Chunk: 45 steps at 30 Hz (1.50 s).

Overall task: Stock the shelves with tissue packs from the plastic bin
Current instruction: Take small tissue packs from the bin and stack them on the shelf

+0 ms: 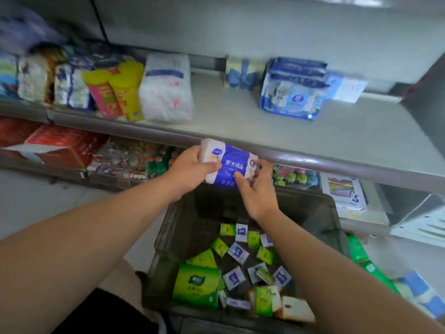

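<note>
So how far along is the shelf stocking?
Apparently done: packs sit on the shelf, like the blue bundle. In hand: the left hand and right hand grip a purple-and-white tissue pack over the bin. Remaining: a large green pack and small packs lie in the bin.

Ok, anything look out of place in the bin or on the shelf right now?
Nothing looks damaged or spilled. The small packs in the bin lie jumbled at all angles, and green packs sit outside it on its right. The yellow canisters on the shelf appear to lean to one side.
</note>
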Motion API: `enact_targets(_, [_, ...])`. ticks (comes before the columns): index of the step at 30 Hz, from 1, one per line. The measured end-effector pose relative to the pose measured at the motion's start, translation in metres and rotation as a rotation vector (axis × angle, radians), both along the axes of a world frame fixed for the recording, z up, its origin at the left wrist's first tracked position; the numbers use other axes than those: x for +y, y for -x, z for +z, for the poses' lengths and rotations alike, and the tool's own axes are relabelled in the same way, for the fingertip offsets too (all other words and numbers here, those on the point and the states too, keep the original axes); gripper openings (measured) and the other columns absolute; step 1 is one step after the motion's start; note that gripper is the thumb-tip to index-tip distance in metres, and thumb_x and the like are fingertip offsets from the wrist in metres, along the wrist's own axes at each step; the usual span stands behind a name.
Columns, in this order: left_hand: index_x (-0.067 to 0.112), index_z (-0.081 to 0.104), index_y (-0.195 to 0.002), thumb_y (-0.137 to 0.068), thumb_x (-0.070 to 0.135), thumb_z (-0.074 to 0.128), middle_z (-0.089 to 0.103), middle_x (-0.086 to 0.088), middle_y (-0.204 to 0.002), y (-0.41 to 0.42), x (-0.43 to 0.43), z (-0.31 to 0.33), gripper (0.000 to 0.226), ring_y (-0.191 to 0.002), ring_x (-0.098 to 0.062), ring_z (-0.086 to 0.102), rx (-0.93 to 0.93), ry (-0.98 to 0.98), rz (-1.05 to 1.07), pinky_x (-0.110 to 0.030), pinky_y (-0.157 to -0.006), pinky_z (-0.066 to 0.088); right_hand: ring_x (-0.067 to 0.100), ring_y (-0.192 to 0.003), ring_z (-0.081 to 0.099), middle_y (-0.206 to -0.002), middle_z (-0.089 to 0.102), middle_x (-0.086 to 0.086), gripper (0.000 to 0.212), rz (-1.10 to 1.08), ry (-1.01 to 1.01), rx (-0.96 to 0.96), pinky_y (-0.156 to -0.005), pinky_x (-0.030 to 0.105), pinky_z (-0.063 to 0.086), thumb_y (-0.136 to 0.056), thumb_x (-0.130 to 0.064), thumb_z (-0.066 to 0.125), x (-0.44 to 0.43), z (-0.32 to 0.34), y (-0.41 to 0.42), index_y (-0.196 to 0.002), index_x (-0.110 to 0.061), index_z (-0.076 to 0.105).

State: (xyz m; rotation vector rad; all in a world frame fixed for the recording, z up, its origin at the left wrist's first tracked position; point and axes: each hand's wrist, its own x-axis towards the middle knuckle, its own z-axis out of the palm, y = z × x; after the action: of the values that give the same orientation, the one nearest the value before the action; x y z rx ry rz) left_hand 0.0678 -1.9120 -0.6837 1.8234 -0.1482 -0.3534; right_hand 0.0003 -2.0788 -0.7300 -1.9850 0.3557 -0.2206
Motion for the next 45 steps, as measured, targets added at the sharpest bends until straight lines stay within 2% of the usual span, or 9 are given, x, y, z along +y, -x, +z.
enact_targets(3, [0.015,0.061,-0.113,-0.084,0.017,0.072,0.072,-0.009,-0.105,-0.002,0.001,0.06,0.031,-0.08,-0.015,0.072,-0.017,0.175,0.045,-0.032,-0.064,0.059,0.01,-0.096,0.067,-0.113,0.064,0.0,0.054,-0.031,-0.077,-0.203,-0.092,0.041,0.054,-0.088,-0.033,0.067,0.005,0.071,-0.015,-0.126,-0.029,0.029])
enact_targets(6, [0.016,0.063,-0.11,-0.082,0.022,0.072,0.074,-0.004,-0.1,-0.005,0.001,0.12,0.03,-0.084,-0.02,0.072,-0.075,0.301,0.083,-0.041,-0.08,0.057,0.012,-0.096,0.069,-0.118,0.063,0.007,0.06,-0.033,-0.165,-0.357,-0.091,0.04,0.056,-0.087,-0.022,0.07,0.009,0.141,-0.032,-0.13,-0.026,0.028])
enact_targets(9, [0.021,0.062,-0.106,-0.091,0.013,0.064,0.074,0.002,-0.097,-0.01,-0.001,0.181,0.017,-0.082,-0.015,0.071,-0.134,0.354,0.059,-0.03,-0.073,0.055,0.017,-0.099,0.068,-0.119,0.062,0.009,0.065,-0.049,-0.166,-0.477,-0.087,0.042,0.057,-0.079,-0.027,0.074,0.009,0.203,-0.045,-0.13,-0.023,0.033])
enact_targets(14, [0.022,0.059,-0.102,-0.089,0.028,0.066,0.066,0.012,-0.089,-0.023,-0.006,0.279,0.016,-0.079,-0.005,0.064,-0.589,0.027,0.242,-0.019,-0.063,0.048,0.025,-0.111,0.061,-0.124,0.053,0.009,0.065,-0.112,-0.021,-0.683,-0.093,0.05,0.051,-0.072,-0.047,0.076,0.01,0.285,-0.073,-0.125,-0.035,0.041])
enact_targets(17, [0.022,0.05,-0.128,-0.087,0.029,0.065,0.066,0.004,-0.111,-0.043,-0.007,0.323,0.044,-0.096,-0.012,0.065,-0.734,-0.023,0.287,-0.023,-0.073,0.05,0.025,-0.121,0.051,-0.13,0.042,0.004,0.082,-0.138,0.089,-0.727,-0.102,0.046,0.045,-0.071,-0.044,0.076,0.012,0.327,-0.088,-0.136,-0.015,0.036])
enact_targets(22, [0.036,0.029,-0.144,-0.093,0.021,0.062,0.054,0.004,-0.128,-0.096,-0.009,0.356,0.062,-0.11,-0.016,0.061,-0.782,-0.028,0.158,-0.01,-0.051,0.05,0.017,-0.115,0.049,-0.133,0.041,0.012,0.078,-0.134,0.253,-0.705,-0.094,0.04,0.048,-0.078,-0.031,0.078,0.006,0.366,-0.126,-0.139,-0.006,0.035])
enact_targets(27, [0.032,0.045,-0.121,-0.093,0.018,0.063,0.055,-0.001,-0.123,-0.16,-0.018,0.357,0.036,-0.112,-0.021,0.06,-0.709,-0.01,0.143,-0.037,-0.065,0.062,0.027,-0.117,0.054,-0.142,0.039,0.009,0.076,-0.118,0.506,-0.549,-0.086,0.044,0.052,-0.089,-0.042,0.063,-0.004,0.371,-0.166,-0.147,-0.013,0.024])
enact_targets(32, [0.028,0.045,-0.116,-0.091,0.003,0.058,0.056,-0.006,-0.119,-0.205,-0.027,0.345,0.038,-0.099,-0.019,0.063,-0.707,-0.121,0.16,-0.036,-0.07,0.06,0.03,-0.109,0.059,-0.13,0.046,0.006,0.055,-0.099,0.881,-0.243,-0.081,0.04,0.047,-0.094,-0.056,0.042,-0.009,0.355,-0.189,-0.132,-0.016,0.043])
enact_targets(45, [0.024,0.047,-0.133,-0.091,0.014,0.062,0.056,-0.006,-0.133,-0.255,-0.066,0.335,0.045,-0.115,-0.019,0.057,-0.672,-0.263,0.284,-0.016,-0.074,0.041,0.027,-0.094,0.062,-0.111,0.056,0.003,0.044,-0.124,0.972,-0.238,-0.071,0.033,0.04,-0.092,-0.053,0.038,-0.011,0.349,-0.202,-0.106,-0.021,0.064])
